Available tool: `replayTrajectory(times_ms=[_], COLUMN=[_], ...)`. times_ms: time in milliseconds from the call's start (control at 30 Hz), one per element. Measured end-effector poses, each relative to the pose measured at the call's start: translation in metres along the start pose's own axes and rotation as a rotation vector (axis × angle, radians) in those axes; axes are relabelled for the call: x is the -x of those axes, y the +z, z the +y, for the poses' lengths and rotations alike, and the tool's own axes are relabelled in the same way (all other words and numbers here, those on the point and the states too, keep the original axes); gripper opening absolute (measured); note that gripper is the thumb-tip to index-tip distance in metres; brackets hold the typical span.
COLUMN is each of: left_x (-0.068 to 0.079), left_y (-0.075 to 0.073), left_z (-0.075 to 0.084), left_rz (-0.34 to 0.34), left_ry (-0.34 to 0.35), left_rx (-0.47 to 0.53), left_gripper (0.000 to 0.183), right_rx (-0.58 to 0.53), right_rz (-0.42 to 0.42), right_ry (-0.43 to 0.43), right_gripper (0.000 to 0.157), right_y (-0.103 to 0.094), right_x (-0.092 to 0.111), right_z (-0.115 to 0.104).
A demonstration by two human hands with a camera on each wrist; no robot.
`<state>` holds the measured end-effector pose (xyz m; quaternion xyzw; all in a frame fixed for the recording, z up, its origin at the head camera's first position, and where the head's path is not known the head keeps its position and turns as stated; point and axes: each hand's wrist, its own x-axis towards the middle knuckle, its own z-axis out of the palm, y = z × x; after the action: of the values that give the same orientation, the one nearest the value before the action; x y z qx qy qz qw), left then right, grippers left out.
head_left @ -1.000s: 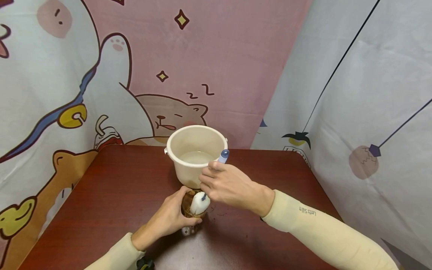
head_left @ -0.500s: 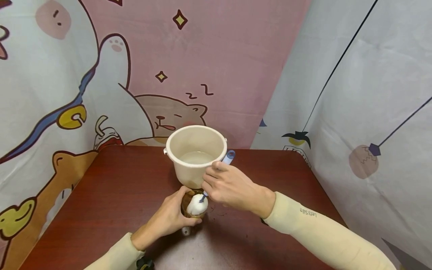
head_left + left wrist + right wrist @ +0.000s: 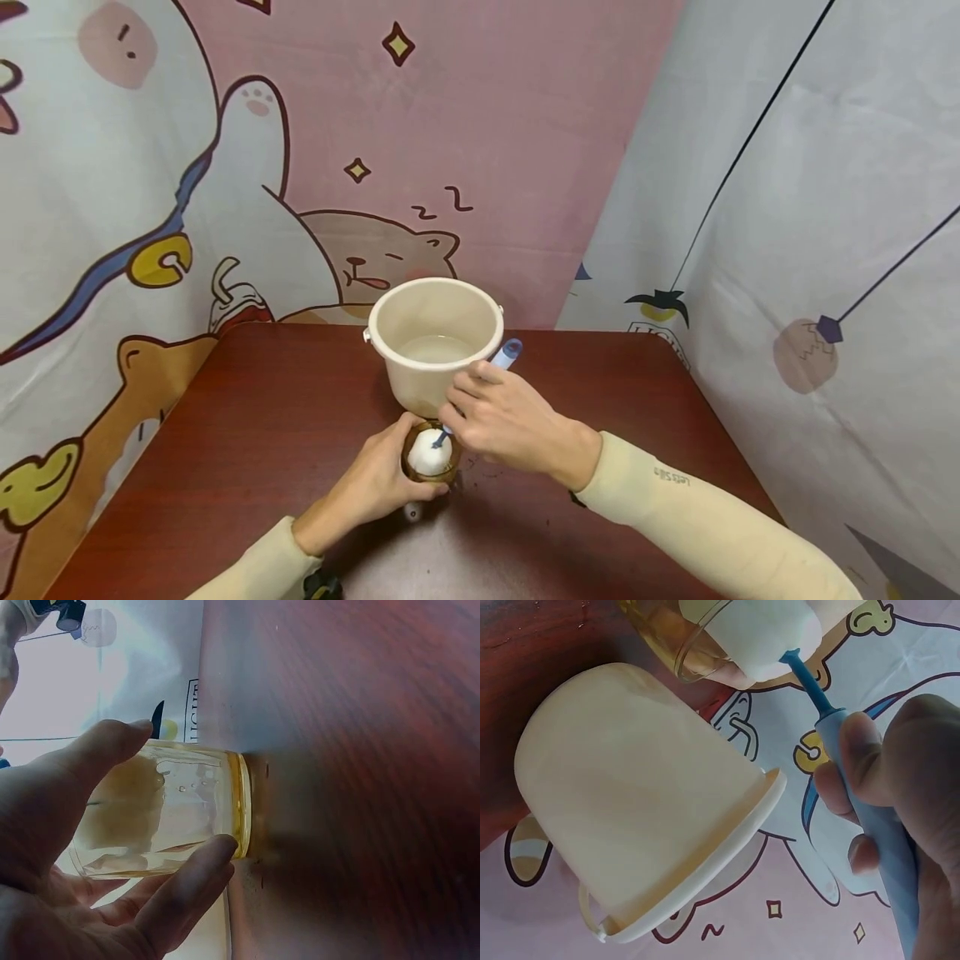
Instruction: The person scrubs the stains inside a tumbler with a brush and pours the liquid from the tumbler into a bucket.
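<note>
My left hand point(image 3: 378, 479) grips an amber-tinted drinking glass point(image 3: 199, 799) around its side. In the left wrist view the thumb lies on one side and the fingers on the other, and the base is close to the tabletop. My right hand point(image 3: 510, 421) holds a sponge cup brush by its light blue handle point(image 3: 877, 817). The white sponge head point(image 3: 430, 452) sits in the mouth of the glass, its top still visible above the rim. The handle slants up to the right, with its looped end point(image 3: 513, 347) sticking out above the hand.
A cream bucket point(image 3: 416, 387) stands right behind the glass, with shallow clear liquid point(image 3: 435, 350) at its bottom. The reddish-brown table point(image 3: 285, 392) has a few wet drops right of the glass. Printed cloth point(image 3: 525, 167) hangs behind and beside the table.
The sponge head has shifted left, from the glass's right rim to the middle of its mouth. The handle's end has swung right. My left hand keeps its place on the glass.
</note>
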<state>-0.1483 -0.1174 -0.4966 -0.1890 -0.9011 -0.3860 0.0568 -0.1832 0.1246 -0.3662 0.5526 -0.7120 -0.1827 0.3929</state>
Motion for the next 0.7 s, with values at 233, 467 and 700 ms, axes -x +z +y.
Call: replayTrajectory(times_ms=[233, 467, 700], left_x=[0.001, 0.002, 0.002], left_y=[0.000, 0.000, 0.001], left_z=[0.000, -0.001, -0.002], left_rz=[0.004, 0.013, 0.009], left_ry=[-0.015, -0.014, -0.017], left_rx=[0.005, -0.001, 0.004], left_gripper=[0.081, 0.079, 0.079], right_rx=[-0.017, 0.052, 0.081], right_rz=[0.011, 0.020, 0.037], right_ry=[0.003, -0.025, -0.052], right_gripper=[0.019, 0.014, 0.013], right_y=[0.001, 0.006, 0.007], right_x=[-0.006, -0.013, -0.019], right_z=[-0.002, -0.001, 0.003])
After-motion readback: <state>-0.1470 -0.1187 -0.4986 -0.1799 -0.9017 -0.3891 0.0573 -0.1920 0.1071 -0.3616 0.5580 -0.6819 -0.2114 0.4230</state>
